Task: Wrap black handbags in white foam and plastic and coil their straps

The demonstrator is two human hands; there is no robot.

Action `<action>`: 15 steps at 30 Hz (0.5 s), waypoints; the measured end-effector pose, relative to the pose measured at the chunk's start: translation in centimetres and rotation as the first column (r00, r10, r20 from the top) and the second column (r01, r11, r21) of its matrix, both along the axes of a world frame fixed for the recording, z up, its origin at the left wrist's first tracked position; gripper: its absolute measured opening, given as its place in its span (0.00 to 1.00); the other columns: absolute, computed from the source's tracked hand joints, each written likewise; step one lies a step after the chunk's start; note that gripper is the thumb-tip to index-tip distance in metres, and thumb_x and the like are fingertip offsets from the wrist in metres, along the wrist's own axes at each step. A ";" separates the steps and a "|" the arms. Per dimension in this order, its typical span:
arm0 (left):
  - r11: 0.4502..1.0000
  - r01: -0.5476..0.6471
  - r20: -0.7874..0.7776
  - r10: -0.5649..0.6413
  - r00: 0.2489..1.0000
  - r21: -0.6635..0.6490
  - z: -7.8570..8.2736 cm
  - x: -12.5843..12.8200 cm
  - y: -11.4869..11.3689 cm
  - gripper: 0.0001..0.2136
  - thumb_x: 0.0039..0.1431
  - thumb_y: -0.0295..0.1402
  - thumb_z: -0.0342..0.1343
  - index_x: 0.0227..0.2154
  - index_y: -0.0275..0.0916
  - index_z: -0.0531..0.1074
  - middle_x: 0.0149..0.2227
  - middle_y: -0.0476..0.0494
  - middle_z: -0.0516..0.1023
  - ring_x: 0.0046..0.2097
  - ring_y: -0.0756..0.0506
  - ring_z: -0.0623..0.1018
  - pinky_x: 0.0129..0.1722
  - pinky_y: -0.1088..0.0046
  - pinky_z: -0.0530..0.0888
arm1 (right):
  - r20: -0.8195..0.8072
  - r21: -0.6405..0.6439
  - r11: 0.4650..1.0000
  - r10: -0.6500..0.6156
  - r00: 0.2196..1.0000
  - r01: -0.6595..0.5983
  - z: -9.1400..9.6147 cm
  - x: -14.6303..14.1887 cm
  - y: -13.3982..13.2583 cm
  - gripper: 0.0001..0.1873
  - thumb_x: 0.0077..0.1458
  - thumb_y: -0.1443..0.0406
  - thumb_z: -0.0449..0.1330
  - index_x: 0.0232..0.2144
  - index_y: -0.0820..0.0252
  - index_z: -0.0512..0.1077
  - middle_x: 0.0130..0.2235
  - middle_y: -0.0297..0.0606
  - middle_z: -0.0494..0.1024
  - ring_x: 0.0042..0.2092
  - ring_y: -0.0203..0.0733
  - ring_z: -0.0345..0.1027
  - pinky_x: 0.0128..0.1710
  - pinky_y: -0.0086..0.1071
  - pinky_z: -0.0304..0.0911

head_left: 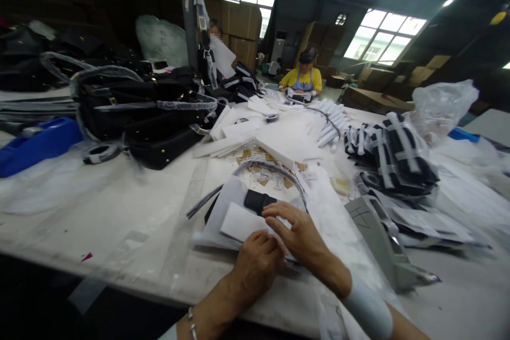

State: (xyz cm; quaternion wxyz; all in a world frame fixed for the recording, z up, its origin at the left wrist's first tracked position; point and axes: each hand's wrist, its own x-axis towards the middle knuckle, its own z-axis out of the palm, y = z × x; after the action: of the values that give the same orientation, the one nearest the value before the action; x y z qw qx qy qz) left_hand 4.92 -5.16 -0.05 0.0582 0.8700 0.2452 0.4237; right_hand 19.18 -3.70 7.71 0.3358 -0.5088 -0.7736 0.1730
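In front of me lies a black bag, its dark flap showing, partly covered by white wrapping sheet and a white foam piece. A plastic-wrapped handle arches behind it. My left hand is closed at the near edge of the foam piece, fingertips bunched; what they pinch is hidden. My right hand reaches over the bag's right side, thumb and fingers apart, fingertips close to the flap. The bag's near right part is hidden beneath my hands.
A grey tape dispenser stands to the right, with wrapped black pieces behind it. Black handbags and a blue object sit left. White foam strips and scraps lie beyond. A person in yellow works across the table.
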 end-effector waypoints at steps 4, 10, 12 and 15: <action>0.986 0.134 0.009 -0.135 0.991 0.099 0.6 -1.4 0.0 0.10 0.64 0.24 0.47 0.40 0.35 0.73 0.35 0.40 0.80 0.42 0.44 0.79 0.47 0.64 0.77 | -0.089 -0.089 0.995 -0.051 0.995 0.043 -4.5 -2.0 -2.6 0.20 0.68 0.60 0.47 0.54 0.58 0.73 0.56 0.44 0.75 0.59 0.48 0.66 0.60 0.47 0.62; 0.991 -0.100 -0.206 0.118 0.971 0.094 3.8 -10.6 1.5 0.19 0.60 0.31 0.59 0.54 0.40 0.70 0.56 0.38 0.74 0.63 0.37 0.66 0.64 0.45 0.59 | 0.129 -0.003 1.000 0.023 0.991 -0.023 -5.6 -1.7 -2.7 0.26 0.63 0.55 0.56 0.60 0.58 0.67 0.65 0.50 0.62 0.65 0.56 0.56 0.62 0.57 0.56; 0.982 -0.185 -0.327 0.187 0.926 0.040 3.8 -13.3 2.4 0.30 0.54 0.33 0.65 0.60 0.44 0.64 0.63 0.36 0.66 0.66 0.31 0.60 0.62 0.39 0.59 | 0.223 0.038 0.998 0.038 0.974 -0.047 -5.1 -1.9 -2.7 0.34 0.57 0.55 0.64 0.62 0.58 0.64 0.66 0.53 0.60 0.65 0.59 0.55 0.61 0.58 0.58; 0.978 -0.210 -0.357 0.192 0.914 -0.012 2.8 -14.6 2.6 0.35 0.54 0.26 0.63 0.64 0.45 0.59 0.64 0.36 0.63 0.64 0.36 0.65 0.59 0.52 0.70 | 0.332 0.059 0.993 0.074 0.940 -0.099 -4.5 -1.4 -2.4 0.39 0.53 0.59 0.67 0.64 0.58 0.60 0.65 0.54 0.60 0.64 0.59 0.57 0.60 0.56 0.59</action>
State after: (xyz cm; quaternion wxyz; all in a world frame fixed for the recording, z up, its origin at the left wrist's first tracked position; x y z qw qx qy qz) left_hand -9.70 -2.54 2.74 -0.0091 0.9004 0.3505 0.2575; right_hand 17.82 -6.06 3.17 0.2126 -0.4832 -0.8464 0.0710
